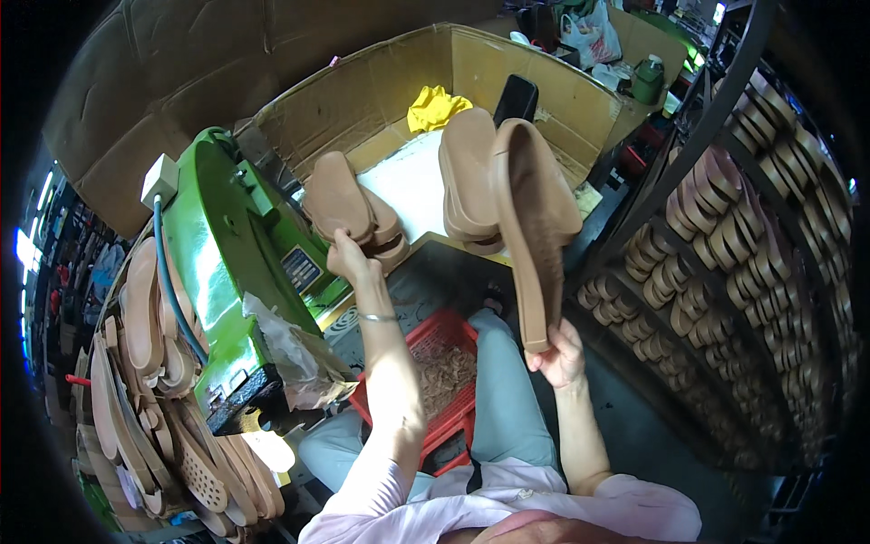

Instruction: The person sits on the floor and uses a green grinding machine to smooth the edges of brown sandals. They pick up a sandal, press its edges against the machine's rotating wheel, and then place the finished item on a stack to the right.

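At the lower edge of the frame are a pale pink shirt [362,517] and, above it, grey-green trousers [512,399]. Between the knees, a red crate [441,424] holds a heap of light brown scraps [449,374].

Right of centre, the right hand [559,358] has its thumb and fingers clamped on the lower end of a long brown sole [528,245], which stands nearly upright with its broad end toward the top of the frame. Left of centre, the left hand [352,258], a band [377,317] on its wrist, pinches the near end of a rounded sole [337,192]; its thumb lies on top, and the other fingers are largely hidden. That sole overlaps a second sole [388,225].

In the left part stands a green machine [204,245] with a blue cable [172,290]. Many loose soles [199,471] are piled at lower left, and a tall rack [625,227] full of soles fills the right side.

Farther off, near the top middle, a cardboard box [362,95] wraps around a white surface [406,195], a crumpled yellow cloth [437,109] and a black phone [517,96].
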### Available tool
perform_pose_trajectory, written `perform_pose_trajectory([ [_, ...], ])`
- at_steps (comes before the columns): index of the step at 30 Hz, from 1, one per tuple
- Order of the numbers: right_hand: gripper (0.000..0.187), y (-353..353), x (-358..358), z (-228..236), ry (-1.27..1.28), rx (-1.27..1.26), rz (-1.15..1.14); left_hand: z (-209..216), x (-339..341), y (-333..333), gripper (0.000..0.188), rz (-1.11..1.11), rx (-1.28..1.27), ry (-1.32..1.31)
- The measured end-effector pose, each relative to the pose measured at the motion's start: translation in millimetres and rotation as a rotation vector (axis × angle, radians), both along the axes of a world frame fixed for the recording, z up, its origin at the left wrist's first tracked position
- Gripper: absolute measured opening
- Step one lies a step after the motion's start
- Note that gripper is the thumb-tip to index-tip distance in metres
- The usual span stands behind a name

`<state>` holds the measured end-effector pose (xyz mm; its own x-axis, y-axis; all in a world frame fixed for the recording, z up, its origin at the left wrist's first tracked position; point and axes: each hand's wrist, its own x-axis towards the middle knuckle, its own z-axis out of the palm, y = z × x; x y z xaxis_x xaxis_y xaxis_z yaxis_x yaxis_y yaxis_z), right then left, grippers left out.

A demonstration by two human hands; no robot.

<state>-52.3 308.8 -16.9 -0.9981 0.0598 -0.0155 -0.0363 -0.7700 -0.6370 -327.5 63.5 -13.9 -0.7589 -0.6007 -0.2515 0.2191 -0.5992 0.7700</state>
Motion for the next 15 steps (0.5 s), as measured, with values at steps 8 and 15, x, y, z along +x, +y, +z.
perform_pose_trajectory([
  [8,0.030,-0.4,-65.1,70.9,0.039,0.287,-0.222,-26.8,184.0,16.1,0.051,-0.504,0.271,0.216],
  [15,0.070,-26.8,-159.2,79.8,-0.155,0.537,-0.343,-50.2,305.6,-10.5,0.070,-0.808,0.198,-0.007],
])
